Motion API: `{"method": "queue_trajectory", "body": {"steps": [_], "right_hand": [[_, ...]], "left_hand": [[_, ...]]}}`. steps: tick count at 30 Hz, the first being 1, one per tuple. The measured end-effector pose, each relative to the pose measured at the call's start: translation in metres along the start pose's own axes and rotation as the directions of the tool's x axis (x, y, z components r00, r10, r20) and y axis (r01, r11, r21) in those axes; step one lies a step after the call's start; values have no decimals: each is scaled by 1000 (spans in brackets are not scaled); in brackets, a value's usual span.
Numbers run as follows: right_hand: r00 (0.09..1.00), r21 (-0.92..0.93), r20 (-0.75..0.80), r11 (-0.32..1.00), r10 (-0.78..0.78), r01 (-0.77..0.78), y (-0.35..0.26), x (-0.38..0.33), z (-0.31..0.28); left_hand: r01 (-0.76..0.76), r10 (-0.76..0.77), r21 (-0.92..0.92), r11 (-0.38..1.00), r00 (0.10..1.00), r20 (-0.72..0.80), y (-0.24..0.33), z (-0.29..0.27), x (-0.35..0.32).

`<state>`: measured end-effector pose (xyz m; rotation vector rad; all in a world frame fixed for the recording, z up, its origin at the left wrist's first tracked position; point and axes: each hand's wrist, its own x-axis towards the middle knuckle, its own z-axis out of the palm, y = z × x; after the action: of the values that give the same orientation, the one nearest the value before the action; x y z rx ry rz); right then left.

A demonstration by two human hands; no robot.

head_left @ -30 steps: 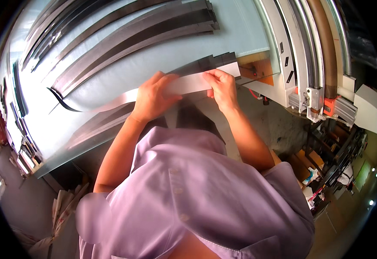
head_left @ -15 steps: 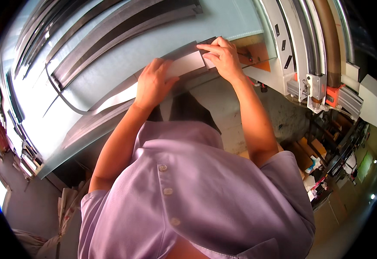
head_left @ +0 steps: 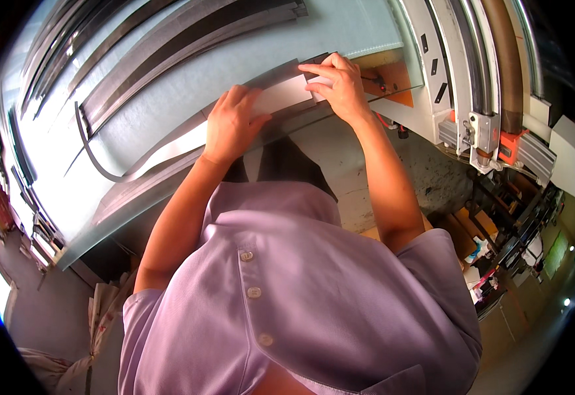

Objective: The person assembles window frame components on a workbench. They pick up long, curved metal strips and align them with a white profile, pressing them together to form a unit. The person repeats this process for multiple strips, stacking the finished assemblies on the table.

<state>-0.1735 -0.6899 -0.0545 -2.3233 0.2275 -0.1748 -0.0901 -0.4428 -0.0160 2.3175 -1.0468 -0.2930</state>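
My left hand [head_left: 233, 125] lies over a white strip [head_left: 284, 96], its fingers close together and its thumb out to the side. Along the far side of the white strip runs a long dark grey strip [head_left: 271, 77], whose thin tail curls up at the left. My right hand [head_left: 339, 87] is at the right end of both strips. Its index finger and thumb are stretched out and apart, with their tips touching the strips' ends. The other right fingers bend over a short dark piece there. What lies under the left palm is hidden.
Several long dark strips [head_left: 195, 41] lie across the pale tabletop [head_left: 347, 29], beyond my hands. The table's near edge [head_left: 97, 240] runs just in front of me. On the right stands a white machine frame with a metal rail and brown roller [head_left: 503, 66]. Cluttered shelves [head_left: 498, 217] stand at lower right.
Both hands have shifted very slightly left and away from me, along with the strips. The dark grey strip's curled tail at the left has swung a little.
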Motion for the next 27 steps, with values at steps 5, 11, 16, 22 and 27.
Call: {"method": "queue_trajectory", "body": {"steps": [5,11,16,22,27], "right_hand": [[997,7,-54,998,-56,57,-2,1,1],[999,-23,-14,999,-29,28,-4,1,-2],[1000,-39,5,999,4,-4,-2,0,-1],[998,-103,-21,993,-54,52,-5,0,1],[998,-121,-16,991,-55,52,-7,-1,0]], "left_hand": [[12,-12,-2,1000,1000,14,1,0,0],[-22,22,-4,1000,1000,-19,0,2,-1],[5,-5,9,1000,1000,12,1,2,-1],[110,-110,2,994,994,23,5,-12,-3],[482,-505,157,862,846,174,-37,-58,-37]]}}
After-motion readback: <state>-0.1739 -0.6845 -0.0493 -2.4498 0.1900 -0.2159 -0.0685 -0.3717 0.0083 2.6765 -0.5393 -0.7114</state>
